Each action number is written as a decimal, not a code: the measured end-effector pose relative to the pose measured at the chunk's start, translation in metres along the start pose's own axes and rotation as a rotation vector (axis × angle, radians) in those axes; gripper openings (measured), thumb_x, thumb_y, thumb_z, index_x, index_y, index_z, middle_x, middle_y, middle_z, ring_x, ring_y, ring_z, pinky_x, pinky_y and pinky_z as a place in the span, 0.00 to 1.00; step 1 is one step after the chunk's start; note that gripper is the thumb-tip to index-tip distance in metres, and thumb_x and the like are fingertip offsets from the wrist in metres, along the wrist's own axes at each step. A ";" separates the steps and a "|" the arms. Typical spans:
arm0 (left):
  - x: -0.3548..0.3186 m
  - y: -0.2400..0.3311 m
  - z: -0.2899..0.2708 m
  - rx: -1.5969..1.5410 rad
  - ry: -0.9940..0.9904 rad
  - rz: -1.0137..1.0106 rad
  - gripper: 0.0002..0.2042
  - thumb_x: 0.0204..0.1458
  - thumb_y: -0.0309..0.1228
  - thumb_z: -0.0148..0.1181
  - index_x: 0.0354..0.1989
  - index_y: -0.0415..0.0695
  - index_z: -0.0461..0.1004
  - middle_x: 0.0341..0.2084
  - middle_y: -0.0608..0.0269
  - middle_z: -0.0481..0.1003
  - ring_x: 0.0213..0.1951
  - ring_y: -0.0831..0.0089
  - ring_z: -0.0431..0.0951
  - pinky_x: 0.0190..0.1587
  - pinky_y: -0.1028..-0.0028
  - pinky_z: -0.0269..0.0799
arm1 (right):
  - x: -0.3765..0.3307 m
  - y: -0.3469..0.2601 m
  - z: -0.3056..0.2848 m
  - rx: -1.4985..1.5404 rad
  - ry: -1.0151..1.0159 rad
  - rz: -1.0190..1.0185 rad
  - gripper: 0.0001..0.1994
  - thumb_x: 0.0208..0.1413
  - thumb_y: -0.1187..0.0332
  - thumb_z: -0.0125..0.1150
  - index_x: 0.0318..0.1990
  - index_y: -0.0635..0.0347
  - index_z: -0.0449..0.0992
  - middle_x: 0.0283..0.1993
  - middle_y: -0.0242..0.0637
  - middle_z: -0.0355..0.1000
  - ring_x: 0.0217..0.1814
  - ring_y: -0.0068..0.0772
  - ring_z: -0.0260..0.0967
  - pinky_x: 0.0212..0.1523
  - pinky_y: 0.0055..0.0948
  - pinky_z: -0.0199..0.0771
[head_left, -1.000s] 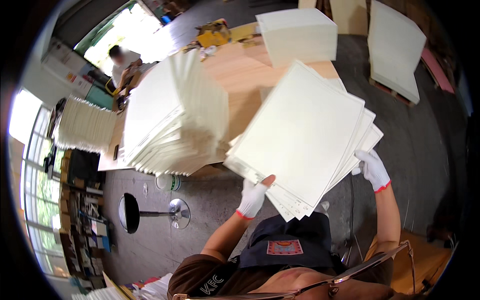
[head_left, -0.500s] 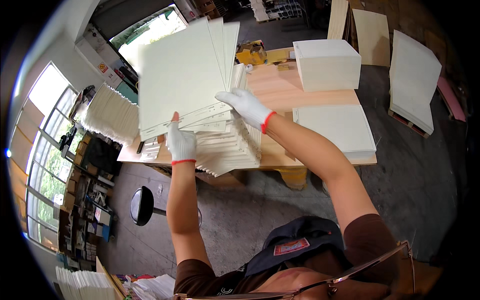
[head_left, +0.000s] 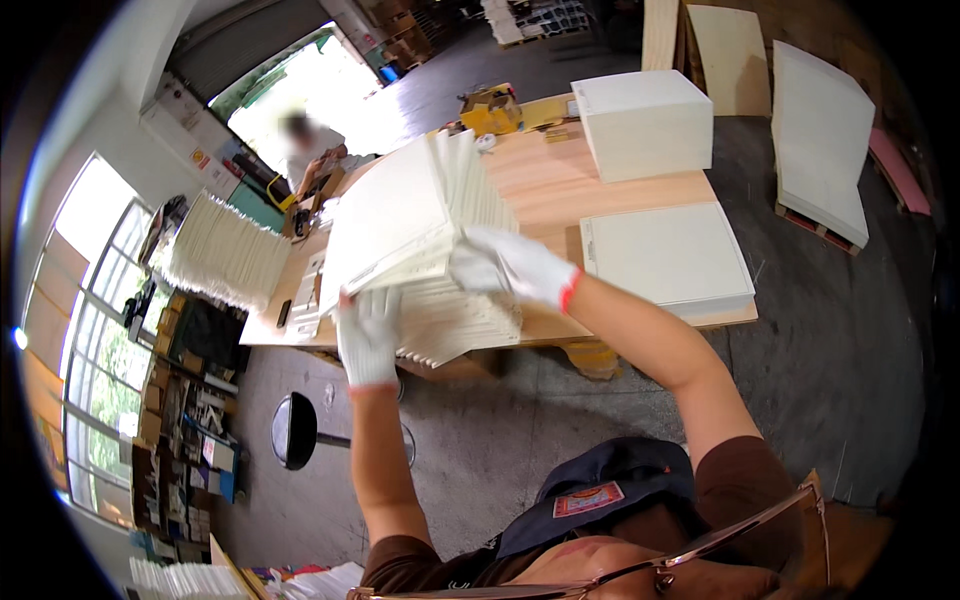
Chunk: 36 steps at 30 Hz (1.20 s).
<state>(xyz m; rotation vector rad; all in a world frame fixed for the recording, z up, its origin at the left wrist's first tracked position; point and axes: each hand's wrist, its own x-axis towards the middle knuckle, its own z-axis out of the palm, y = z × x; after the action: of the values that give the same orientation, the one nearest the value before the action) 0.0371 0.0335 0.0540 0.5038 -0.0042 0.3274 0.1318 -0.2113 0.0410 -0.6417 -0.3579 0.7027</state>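
A tall, uneven stack of white paper sheets (head_left: 480, 310) stands at the near edge of the table, with the top sheets (head_left: 390, 215) lying askew and fanned toward the right. My left hand (head_left: 370, 335), in a white glove with a bare thumb tip, rests against the near left corner of those top sheets, its fingers stretched out. At their near right corner is my gloved right hand (head_left: 515, 265). Motion smears its fingers, so I cannot tell whether they grip a sheet.
A tall white paper block (head_left: 645, 130) and a lower paper pile (head_left: 670, 255) stand on the right of the wooden table (head_left: 540, 170). More sheets (head_left: 225, 250) are stacked at left. Another person (head_left: 310, 155) works beyond the table. A black stool (head_left: 294, 430) stands on the floor.
The fanned sheets have come down from in front of me onto the stack. My right hand has moved right and down to their corner, and my left hand's fingers have straightened.
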 end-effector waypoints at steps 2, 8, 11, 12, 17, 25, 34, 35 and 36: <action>-0.039 -0.039 -0.017 0.137 -0.068 0.118 0.22 0.64 0.38 0.49 0.59 0.35 0.61 0.57 0.49 0.66 0.64 0.54 0.62 0.67 0.51 0.59 | -0.052 0.009 -0.060 -0.195 -0.074 0.024 0.20 0.66 0.56 0.54 0.56 0.61 0.72 0.45 0.40 0.76 0.36 0.28 0.74 0.36 0.27 0.79; -0.114 -0.220 -0.017 1.058 -0.287 -0.188 0.21 0.58 0.29 0.59 0.60 0.41 0.66 0.55 0.53 0.71 0.60 0.60 0.69 0.62 0.60 0.65 | -0.229 -0.013 -0.216 -0.783 0.670 0.026 0.14 0.66 0.57 0.51 0.45 0.58 0.74 0.34 0.36 0.77 0.29 0.23 0.71 0.31 0.25 0.73; -0.090 -0.308 0.007 1.554 -0.880 0.061 0.18 0.51 0.23 0.62 0.52 0.45 0.75 0.51 0.56 0.73 0.52 0.58 0.73 0.55 0.62 0.68 | -0.295 -0.055 -0.272 -1.321 1.392 -0.267 0.18 0.64 0.50 0.49 0.46 0.54 0.73 0.38 0.49 0.75 0.43 0.53 0.73 0.45 0.42 0.72; -0.081 -0.345 0.022 1.601 -1.017 0.254 0.17 0.50 0.24 0.61 0.51 0.46 0.76 0.49 0.56 0.74 0.51 0.58 0.73 0.55 0.63 0.69 | -0.319 -0.064 -0.291 -1.409 1.422 -0.447 0.19 0.63 0.48 0.51 0.46 0.55 0.73 0.40 0.48 0.75 0.44 0.51 0.74 0.46 0.41 0.72; -0.015 -0.494 0.044 1.865 -1.285 0.289 0.12 0.52 0.33 0.60 0.45 0.58 0.79 0.48 0.65 0.74 0.52 0.60 0.71 0.55 0.63 0.67 | -0.333 -0.084 -0.304 -1.535 1.422 0.215 0.37 0.52 0.28 0.51 0.42 0.59 0.74 0.40 0.49 0.76 0.43 0.50 0.75 0.45 0.42 0.73; 0.004 -0.548 0.025 1.870 -1.184 0.228 0.11 0.53 0.33 0.61 0.44 0.58 0.80 0.48 0.67 0.75 0.51 0.60 0.72 0.54 0.65 0.70 | -0.325 -0.102 -0.324 -2.192 1.041 -0.225 0.25 0.59 0.41 0.51 0.37 0.57 0.74 0.32 0.42 0.73 0.36 0.45 0.74 0.37 0.40 0.74; 0.000 -0.547 0.018 1.591 -1.192 -0.011 0.13 0.56 0.30 0.56 0.49 0.53 0.79 0.48 0.61 0.78 0.48 0.58 0.78 0.52 0.68 0.73 | -0.295 -0.086 -0.339 -1.256 1.231 -0.256 0.26 0.62 0.39 0.45 0.43 0.55 0.70 0.31 0.51 0.72 0.40 0.57 0.72 0.42 0.46 0.68; 0.002 -0.544 0.017 1.565 -1.172 -0.078 0.13 0.57 0.30 0.56 0.50 0.52 0.78 0.47 0.60 0.78 0.48 0.59 0.79 0.51 0.69 0.73 | -0.293 -0.083 -0.340 -1.244 1.241 -0.292 0.26 0.62 0.39 0.45 0.43 0.55 0.70 0.31 0.51 0.72 0.40 0.57 0.72 0.42 0.46 0.69; 0.001 -0.543 0.019 1.501 -1.194 -0.075 0.13 0.57 0.30 0.57 0.50 0.52 0.78 0.48 0.60 0.78 0.49 0.60 0.79 0.52 0.70 0.73 | -0.294 -0.081 -0.340 -1.268 1.240 -0.317 0.24 0.63 0.42 0.44 0.44 0.55 0.69 0.32 0.51 0.72 0.40 0.56 0.72 0.42 0.46 0.69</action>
<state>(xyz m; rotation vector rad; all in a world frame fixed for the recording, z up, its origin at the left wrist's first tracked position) 0.2070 -0.4230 -0.1861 2.1225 -0.9562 -0.1605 0.1326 -0.6060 -0.1893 -1.9984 0.3289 -0.4139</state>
